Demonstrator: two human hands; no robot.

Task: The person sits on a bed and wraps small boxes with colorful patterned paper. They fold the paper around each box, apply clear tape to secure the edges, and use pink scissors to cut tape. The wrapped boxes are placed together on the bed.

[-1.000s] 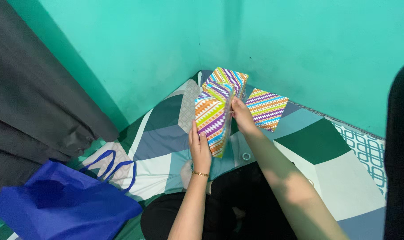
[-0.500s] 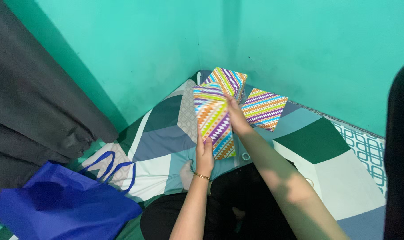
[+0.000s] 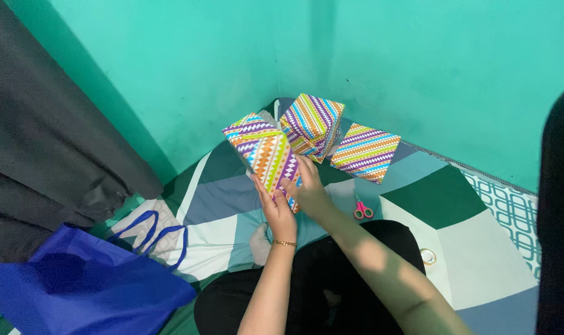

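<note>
From the far left I see a dark curtain [image 3: 40, 142], then a blue tote bag [image 3: 83, 288] lying flat on the patchwork bedsheet [image 3: 220, 198].

Centre: left hand [image 3: 277, 214] and right hand [image 3: 308, 192] both clamp the near end of a wrapped box [image 3: 264, 154] in zigzag-striped paper. Fingers closed around it, left from below-left, right from the right side. The box is off the sheet, long axis running up-left away from the fingers, far end pointing toward the wall corner. Both hands equally close, touching it.

Just behind: a second wrapped box [image 3: 313, 126] standing on the sheet, near the held one's far end; I can't tell if they touch. A third wrapped box [image 3: 365, 152] lies just beside it, to the right.

Further right: pink scissors [image 3: 361, 209] near the right wrist, tape roll [image 3: 427, 255] well apart.
</note>
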